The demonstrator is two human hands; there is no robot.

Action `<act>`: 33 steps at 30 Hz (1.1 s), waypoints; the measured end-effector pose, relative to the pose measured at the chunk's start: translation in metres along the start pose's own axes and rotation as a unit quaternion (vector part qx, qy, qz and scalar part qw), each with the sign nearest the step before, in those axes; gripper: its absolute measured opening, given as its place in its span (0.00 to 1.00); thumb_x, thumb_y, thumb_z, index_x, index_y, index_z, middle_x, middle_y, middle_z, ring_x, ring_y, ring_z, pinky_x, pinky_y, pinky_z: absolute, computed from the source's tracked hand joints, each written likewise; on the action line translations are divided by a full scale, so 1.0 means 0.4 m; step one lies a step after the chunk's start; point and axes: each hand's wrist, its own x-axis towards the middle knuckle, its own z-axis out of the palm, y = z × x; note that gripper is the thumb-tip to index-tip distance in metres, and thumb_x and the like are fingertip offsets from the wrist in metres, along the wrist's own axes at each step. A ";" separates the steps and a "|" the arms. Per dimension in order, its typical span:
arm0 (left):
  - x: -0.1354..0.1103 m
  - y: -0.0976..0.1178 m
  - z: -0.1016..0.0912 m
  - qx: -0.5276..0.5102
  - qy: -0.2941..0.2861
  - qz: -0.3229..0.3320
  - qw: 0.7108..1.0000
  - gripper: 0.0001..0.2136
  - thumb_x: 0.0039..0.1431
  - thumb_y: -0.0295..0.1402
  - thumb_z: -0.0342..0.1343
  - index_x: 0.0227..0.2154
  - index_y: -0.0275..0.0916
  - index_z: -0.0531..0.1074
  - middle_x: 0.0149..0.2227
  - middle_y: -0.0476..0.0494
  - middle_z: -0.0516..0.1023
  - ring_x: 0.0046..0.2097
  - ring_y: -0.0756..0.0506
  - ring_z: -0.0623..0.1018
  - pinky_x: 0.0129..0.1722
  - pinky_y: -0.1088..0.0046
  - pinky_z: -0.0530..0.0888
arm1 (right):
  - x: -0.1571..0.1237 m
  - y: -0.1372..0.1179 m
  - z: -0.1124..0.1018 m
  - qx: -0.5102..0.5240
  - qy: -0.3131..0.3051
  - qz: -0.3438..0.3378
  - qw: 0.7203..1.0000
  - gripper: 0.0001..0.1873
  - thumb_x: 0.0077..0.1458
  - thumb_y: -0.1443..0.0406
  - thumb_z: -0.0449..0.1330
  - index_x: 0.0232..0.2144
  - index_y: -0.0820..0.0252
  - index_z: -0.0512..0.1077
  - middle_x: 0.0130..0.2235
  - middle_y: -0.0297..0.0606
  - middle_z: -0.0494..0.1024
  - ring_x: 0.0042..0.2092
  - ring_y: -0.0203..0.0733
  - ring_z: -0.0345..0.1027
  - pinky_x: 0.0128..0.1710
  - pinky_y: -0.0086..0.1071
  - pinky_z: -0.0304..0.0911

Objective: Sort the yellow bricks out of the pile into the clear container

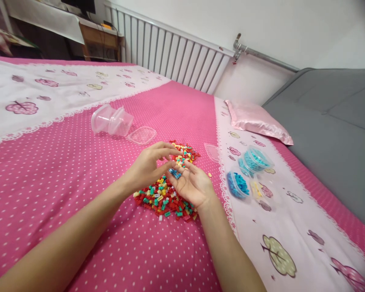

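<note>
A heap of small plastic bricks [164, 196], mostly red with yellow and teal ones, lies on the pink dotted bedspread [63, 170]. My right hand [191, 184] rests palm up over the heap, fingers apart, with a few blue bricks [174, 173] lying in it. My left hand [149, 164] hovers just left of it, fingers curled in a pinch above the palm; what they hold is too small to make out.
Two clear tubs [111, 120] lie tipped over at the back left with a lid [142, 135] beside them. Another lid [212, 152] lies right of the heap. Tubs of blue bricks [239, 184] [255, 159] and a tub of yellow ones [257, 190] stand right. Pink pillow [257, 119], grey sofa [331, 134].
</note>
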 end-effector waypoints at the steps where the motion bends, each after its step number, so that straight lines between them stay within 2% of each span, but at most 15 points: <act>1: 0.002 -0.013 -0.005 0.000 0.005 -0.015 1.000 0.12 0.56 0.33 0.53 0.42 0.39 0.75 0.44 0.44 0.76 0.38 0.51 0.74 0.40 0.73 0.71 | -0.001 -0.002 0.001 0.002 0.010 0.004 1.000 0.18 0.65 0.64 0.42 0.40 0.70 0.68 0.32 0.44 0.77 0.39 0.39 0.75 0.43 0.32 0.73; 5: 0.012 -0.072 -0.033 0.030 0.037 -0.145 0.988 0.13 0.54 0.37 0.53 0.39 0.35 0.75 0.34 0.43 0.79 0.33 0.49 0.75 0.35 0.72 0.71 | -0.006 -0.019 -0.001 0.008 0.047 -0.001 0.999 0.19 0.65 0.63 0.42 0.41 0.72 0.68 0.35 0.49 0.77 0.44 0.41 0.74 0.41 0.29 0.73; 8: 0.009 -0.097 -0.037 0.070 -0.014 -0.189 0.979 0.13 0.52 0.37 0.54 0.37 0.35 0.76 0.30 0.45 0.79 0.30 0.49 0.74 0.33 0.72 0.71 | -0.011 -0.035 -0.005 0.010 0.049 -0.019 0.999 0.18 0.65 0.64 0.42 0.43 0.71 0.68 0.36 0.48 0.78 0.45 0.41 0.74 0.40 0.28 0.73; 13: -0.009 -0.098 0.001 0.132 -0.158 -0.142 0.968 0.11 0.51 0.34 0.53 0.34 0.38 0.77 0.28 0.46 0.78 0.30 0.49 0.75 0.31 0.75 0.68 | -0.017 -0.048 -0.006 0.003 0.060 -0.039 0.997 0.18 0.65 0.64 0.43 0.42 0.71 0.68 0.35 0.48 0.78 0.45 0.41 0.74 0.40 0.27 0.73; 16: -0.014 -0.096 0.014 0.170 -0.202 -0.134 0.955 0.09 0.49 0.32 0.54 0.31 0.39 0.77 0.28 0.47 0.78 0.29 0.50 0.74 0.30 0.76 0.66 | -0.016 -0.046 -0.006 0.001 0.061 -0.035 0.998 0.18 0.65 0.64 0.43 0.42 0.71 0.68 0.35 0.48 0.78 0.44 0.40 0.74 0.40 0.27 0.73; 20: -0.015 -0.097 0.000 0.171 -0.255 -0.128 0.943 0.10 0.45 0.29 0.53 0.31 0.38 0.76 0.27 0.48 0.78 0.28 0.50 0.73 0.29 0.77 0.65 | -0.015 -0.044 -0.005 -0.002 0.064 -0.031 0.997 0.18 0.65 0.64 0.43 0.41 0.71 0.69 0.35 0.48 0.78 0.44 0.40 0.75 0.39 0.27 0.73; 24: -0.019 -0.091 -0.012 0.201 -0.288 -0.114 0.929 0.17 0.44 0.27 0.52 0.39 0.40 0.76 0.31 0.47 0.79 0.30 0.48 0.74 0.29 0.76 0.66 | -0.016 -0.044 -0.004 -0.005 0.065 -0.035 0.997 0.18 0.65 0.64 0.44 0.40 0.72 0.69 0.34 0.49 0.78 0.43 0.41 0.75 0.39 0.27 0.73; 28: -0.022 -0.084 0.000 0.223 -0.313 -0.088 0.919 0.22 0.46 0.23 0.49 0.44 0.44 0.76 0.36 0.45 0.79 0.35 0.47 0.76 0.34 0.74 0.68 | -0.015 -0.044 -0.006 -0.003 0.059 -0.032 0.998 0.17 0.65 0.64 0.44 0.41 0.71 0.69 0.34 0.47 0.78 0.42 0.40 0.75 0.39 0.27 0.73; 33: -0.023 -0.091 0.017 0.242 -0.305 -0.077 0.918 0.19 0.50 0.24 0.49 0.43 0.43 0.76 0.38 0.43 0.79 0.38 0.45 0.76 0.37 0.72 0.69 | -0.009 -0.040 -0.012 -0.006 0.056 -0.029 0.998 0.17 0.64 0.64 0.44 0.41 0.71 0.69 0.34 0.47 0.78 0.42 0.40 0.75 0.39 0.27 0.73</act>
